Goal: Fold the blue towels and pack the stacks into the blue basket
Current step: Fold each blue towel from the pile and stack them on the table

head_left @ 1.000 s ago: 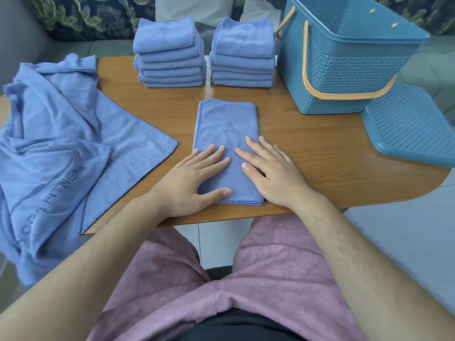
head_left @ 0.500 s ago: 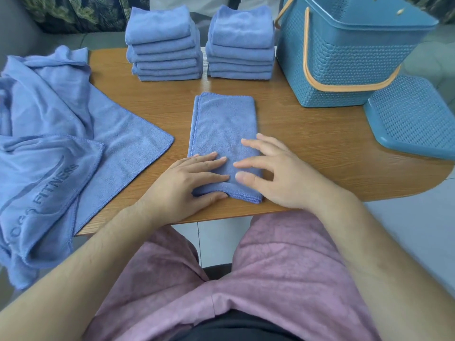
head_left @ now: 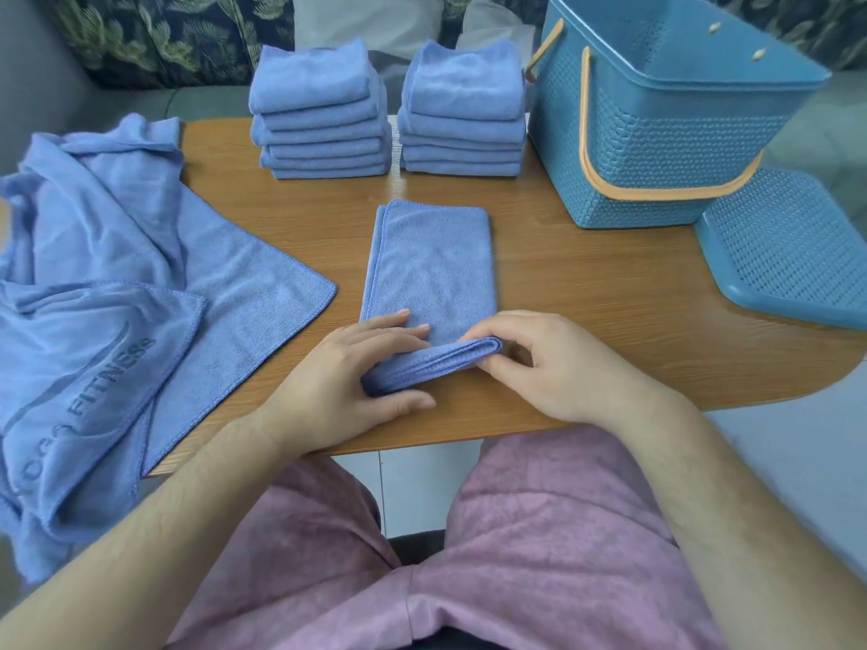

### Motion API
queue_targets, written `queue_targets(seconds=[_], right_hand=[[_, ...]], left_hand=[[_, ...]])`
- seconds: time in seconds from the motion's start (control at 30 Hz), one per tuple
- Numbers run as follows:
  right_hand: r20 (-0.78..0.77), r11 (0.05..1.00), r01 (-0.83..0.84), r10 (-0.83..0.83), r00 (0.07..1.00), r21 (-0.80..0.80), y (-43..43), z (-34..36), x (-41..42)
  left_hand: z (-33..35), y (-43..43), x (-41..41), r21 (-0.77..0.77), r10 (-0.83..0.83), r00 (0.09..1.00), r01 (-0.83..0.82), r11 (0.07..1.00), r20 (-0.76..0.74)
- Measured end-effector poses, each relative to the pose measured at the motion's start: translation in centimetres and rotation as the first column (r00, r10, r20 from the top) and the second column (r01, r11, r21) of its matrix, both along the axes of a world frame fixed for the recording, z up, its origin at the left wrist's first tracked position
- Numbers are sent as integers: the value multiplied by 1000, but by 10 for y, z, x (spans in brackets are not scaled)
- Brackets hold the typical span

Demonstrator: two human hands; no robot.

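Both hands are on the half-folded towel (head_left: pixel 431 265), a long strip lying in the middle of the tabletop (head_left: pixel 586 297) with its near end raised off the wood. The left hand (head_left: pixel 347 387) has its grip pinching the near-left corner, fingers on top and thumb underneath. The right hand (head_left: pixel 558 368) has its grip pinching the near-right corner, fingertips curled round the doubled edge. At the far side stand the left stack (head_left: pixel 323 114) and the right stack (head_left: pixel 464 110), close together, outside the blue basket (head_left: pixel 657 147) just to their right, its orange handle down. The perforated lid (head_left: pixel 788 246) lies flat beside the basket. Loose towels (head_left: pixel 117 274) sprawl over the tabletop's left edge, one lettered FITNESS.
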State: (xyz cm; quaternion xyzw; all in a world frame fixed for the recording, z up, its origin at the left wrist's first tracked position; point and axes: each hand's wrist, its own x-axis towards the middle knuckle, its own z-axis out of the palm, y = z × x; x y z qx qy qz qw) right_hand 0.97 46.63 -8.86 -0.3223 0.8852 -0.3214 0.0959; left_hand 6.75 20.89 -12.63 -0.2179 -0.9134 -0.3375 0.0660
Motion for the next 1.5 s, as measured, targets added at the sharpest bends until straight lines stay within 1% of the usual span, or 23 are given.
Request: queue_targets(seconds=[0.1,0.17,0.23,0.27,0.33,0.4,0.43,0.5,0.57,0.63,0.7,0.73,0.8,0.87,0.93,1.0,1.07,1.17,1.23,1.33,1.43,1.5], right_hand=[[153,989,99,-82,985,-106,4,-3,-5],[227,976,135,-94,969,-172,6,-2,-7],[317,952,156,-66,946,-265,7,-1,-8],[375,934,167,-39,926,-316,8,1,-8],[469,901,183,25,883,-394,8,5,-9],[489,860,207,56,870,-467,6,7,-9],[478,836,235,37,878,-496,4,8,-9],[431,799,318,-82,899,-510,-1,6,-9],[391,809,352,-166,905,-470,-2,1,-10],[396,863,290,-115,911,-415,0,-3,-10],[409,918,214,-64,910,-332,0,-4,-9],[418,932,206,-67,906,-297,-1,-6,-8],[427,924,256,-118,897,-283,-4,-8,-6],[403,899,310,-172,899,-308,-5,-10,-8],[388,881,333,-192,901,-336,-4,-14,-11],[379,883,332,-198,904,-332,-5,-18,-13],[324,893,319,-215,921,-317,-5,-23,-15],[238,899,303,-235,943,-315,-8,-30,-18],[188,901,307,-259,947,-306,-10,-33,-20],[117,900,326,-305,945,-289,-13,-35,-24],[83,880,359,-351,933,-310,-16,-35,-27],[31,851,407,-421,906,-331,-18,-36,-24]], left_hand=[[3,-9,-2,7,-16,999,16,1000,-41],[6,-15,-2,99,29,999,-26,995,-28],[10,-18,0,233,110,993,-118,965,45],[12,-18,1,313,139,984,-168,935,112],[15,-16,2,473,120,961,-229,851,249],[17,-11,1,572,118,954,-261,778,276],[17,-7,0,609,139,951,-285,740,276],[15,0,-5,648,230,929,-368,667,290],[11,4,-9,625,322,896,-445,642,307],[5,3,-9,606,341,889,-457,651,304],[4,1,-8,614,309,896,-443,653,318],[4,0,-8,616,282,905,-424,664,318],[5,-3,-7,606,234,926,-371,703,296],[6,-4,-6,593,174,941,-321,738,292],[6,-4,-5,578,132,938,-304,758,321],[2,-4,-5,548,126,922,-324,771,367],[-2,-3,-7,510,169,906,-364,779,388],[-3,1,-8,396,274,921,-369,840,278],[-1,2,-6,379,265,928,-352,856,263],[-2,2,-9,345,258,933,-336,876,251],[-4,4,-15,283,322,932,-358,890,166],[-8,7,-17,249,372,917,-398,883,147]])
